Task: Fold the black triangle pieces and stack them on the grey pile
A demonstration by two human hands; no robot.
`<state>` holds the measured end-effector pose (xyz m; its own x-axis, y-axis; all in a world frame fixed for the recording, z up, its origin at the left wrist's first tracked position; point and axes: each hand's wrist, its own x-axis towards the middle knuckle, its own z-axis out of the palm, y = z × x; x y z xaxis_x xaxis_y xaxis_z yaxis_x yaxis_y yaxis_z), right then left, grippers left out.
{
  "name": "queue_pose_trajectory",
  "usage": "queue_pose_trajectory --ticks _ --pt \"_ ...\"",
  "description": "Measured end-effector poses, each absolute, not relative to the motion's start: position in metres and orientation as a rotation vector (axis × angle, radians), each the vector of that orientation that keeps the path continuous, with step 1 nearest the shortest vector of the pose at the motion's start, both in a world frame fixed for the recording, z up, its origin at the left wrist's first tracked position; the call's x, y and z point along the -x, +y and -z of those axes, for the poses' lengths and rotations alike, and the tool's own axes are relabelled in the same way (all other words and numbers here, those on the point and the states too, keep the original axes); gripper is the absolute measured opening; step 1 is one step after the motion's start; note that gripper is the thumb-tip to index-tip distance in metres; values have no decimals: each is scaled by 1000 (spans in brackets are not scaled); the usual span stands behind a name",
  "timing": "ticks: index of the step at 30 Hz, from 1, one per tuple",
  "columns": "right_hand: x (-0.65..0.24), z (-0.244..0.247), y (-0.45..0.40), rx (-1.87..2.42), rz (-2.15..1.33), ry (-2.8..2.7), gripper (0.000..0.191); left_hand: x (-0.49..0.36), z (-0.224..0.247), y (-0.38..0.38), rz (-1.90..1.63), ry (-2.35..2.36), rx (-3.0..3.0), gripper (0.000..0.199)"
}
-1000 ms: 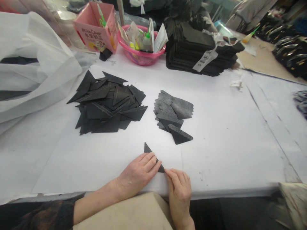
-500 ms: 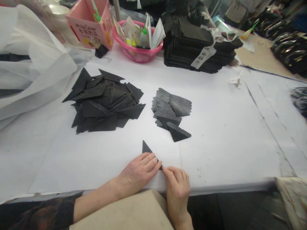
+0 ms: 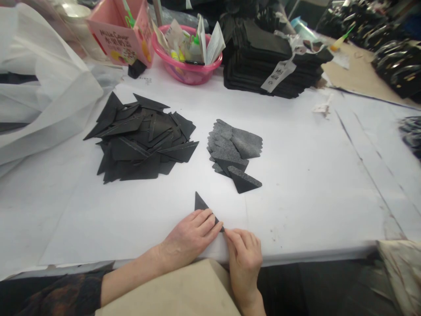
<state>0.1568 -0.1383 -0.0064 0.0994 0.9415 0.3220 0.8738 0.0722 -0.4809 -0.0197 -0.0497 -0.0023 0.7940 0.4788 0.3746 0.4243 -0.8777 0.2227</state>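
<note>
A black triangular piece (image 3: 201, 203) lies on the white table surface (image 3: 296, 210) near its front edge. My left hand (image 3: 192, 232) presses on it with the fingers together, covering its middle. The fingers and thumb of my right hand (image 3: 244, 252) pinch the piece's lower right tip. Beyond my hands, a heap of black pieces (image 3: 144, 140) lies at the left. To its right is a smaller overlapping group of grey and black pieces (image 3: 235, 149), some with jagged ends.
A pink box (image 3: 121, 37) and a pink basket (image 3: 187, 72) with papers and bottles stand at the back. Beside them is a tall stack of black sheets (image 3: 263, 57) with a paper tag. White sheeting (image 3: 49, 109) bunches at the far left.
The view has shifted slightly. My right hand's fingertips have moved a little to the right along the tip of the piece; my left hand stays pressed on it.
</note>
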Motion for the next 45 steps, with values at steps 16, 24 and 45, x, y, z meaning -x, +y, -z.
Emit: queue_pose_trajectory --ticks 16,24,45 --pt "-160 8 -139 1755 -65 -1897 17 17 7 -49 -665 622 -2847 26" --pt "-164 8 -141 1758 -133 -1857 18 16 5 -50 -666 641 -2875 27" --pt "-169 6 -145 1734 -99 -1984 22 19 5 -53 -609 639 -2929 28"
